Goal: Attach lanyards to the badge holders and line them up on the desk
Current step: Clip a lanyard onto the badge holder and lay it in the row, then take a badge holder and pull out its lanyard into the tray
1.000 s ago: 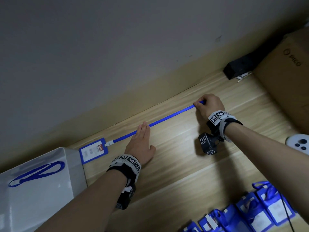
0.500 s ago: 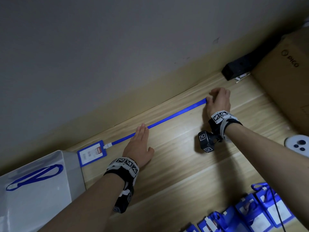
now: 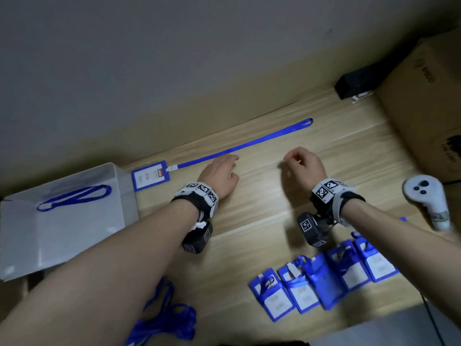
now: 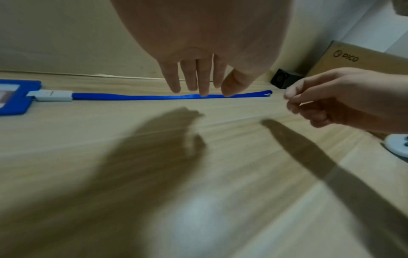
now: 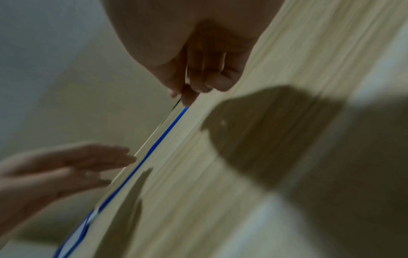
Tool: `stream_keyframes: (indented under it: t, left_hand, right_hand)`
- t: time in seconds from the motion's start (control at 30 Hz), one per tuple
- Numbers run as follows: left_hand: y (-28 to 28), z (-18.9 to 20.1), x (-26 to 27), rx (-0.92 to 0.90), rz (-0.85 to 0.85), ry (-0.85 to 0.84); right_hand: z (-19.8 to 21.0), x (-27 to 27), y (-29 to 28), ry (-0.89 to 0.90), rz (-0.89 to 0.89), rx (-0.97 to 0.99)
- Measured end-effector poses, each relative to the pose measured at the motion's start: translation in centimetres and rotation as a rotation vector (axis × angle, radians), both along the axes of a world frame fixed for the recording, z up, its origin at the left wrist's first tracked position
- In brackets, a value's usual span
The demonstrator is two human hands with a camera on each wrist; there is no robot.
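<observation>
A blue badge holder [image 3: 149,177] lies by the wall with its blue lanyard [image 3: 244,145] clipped on and stretched straight to the right, ending in a small loop. My left hand [image 3: 230,162] hovers with straight fingers [image 4: 199,87] at the lanyard's middle [image 4: 132,96]; its shadow falls apart from it on the desk. My right hand [image 3: 290,158] is off the lanyard, nearer me than its loop end, fingers curled [image 5: 198,83] and holding nothing. A row of several blue badge holders [image 3: 324,275] lies at the front right.
A clear plastic box [image 3: 30,245] with a lanyard [image 3: 74,198] in it stands at the left. Loose blue lanyards [image 3: 164,320] pile at the front. A white controller [image 3: 426,196], a cardboard box [image 3: 424,96] and a black block [image 3: 354,83] sit at the right.
My right hand has let go of the lanyard's loop end and pulled back toward me. My left hand has lifted off the desk. The lanyard stays stretched out.
</observation>
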State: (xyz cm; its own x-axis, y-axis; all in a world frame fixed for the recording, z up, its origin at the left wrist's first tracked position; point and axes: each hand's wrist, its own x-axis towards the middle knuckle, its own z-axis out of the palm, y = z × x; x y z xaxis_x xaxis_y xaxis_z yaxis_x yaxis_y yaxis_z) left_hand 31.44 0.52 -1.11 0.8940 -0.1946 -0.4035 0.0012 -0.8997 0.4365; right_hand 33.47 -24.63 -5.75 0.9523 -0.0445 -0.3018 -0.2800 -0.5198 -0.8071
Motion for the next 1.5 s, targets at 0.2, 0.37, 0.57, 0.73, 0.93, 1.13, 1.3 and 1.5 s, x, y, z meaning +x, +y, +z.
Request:
stream_keyframes:
  t: [0.2, 0.37, 0.57, 0.73, 0.93, 1.13, 1.3, 1.5]
  left_hand:
    - [-2.1, -0.1, -7.5, 0.023, 0.051, 0.251]
    - [-3.7, -1.2, -15.6, -0.044, 0.047, 0.409]
    - [-4.7, -3.8, -22.4, -0.104, 0.161, 0.489]
    - [-4.8, -4.8, -24.5, -0.19, 0.363, 0.494]
    - [-3.0, -3.3, -25.2, -0.45, 0.716, 0.452]
    - [-0.4, 0.0, -26.1, -0.745, 0.746, 0.43]
    - [1.8, 2.8, -26.0, -0.778, 0.737, 0.276]
    - [4.7, 5.4, -24.2, -0.757, 0.809, 0.172]
  right_hand:
    - [2.2, -8.4, 2.8, 0.246, 0.589, -0.197]
    - [3.6, -15.2, 3.9, 0.265, 0.863, -0.398]
    - [2.6, -19.0, 4.5, 0.188, 0.997, -0.506]
    - [2.8, -19.4, 4.9, 0.197, 0.986, -0.437]
    - [4.0, -18.9, 5.3, 0.191, 1.01, -0.318]
    - [5.5, -17.9, 7.9, 0.142, 0.813, -0.312]
    - [7.6, -18.0, 9.9, 0.077, 0.743, -0.216]
    - [11.9, -18.6, 11.8, -0.01, 0.64, -0.048]
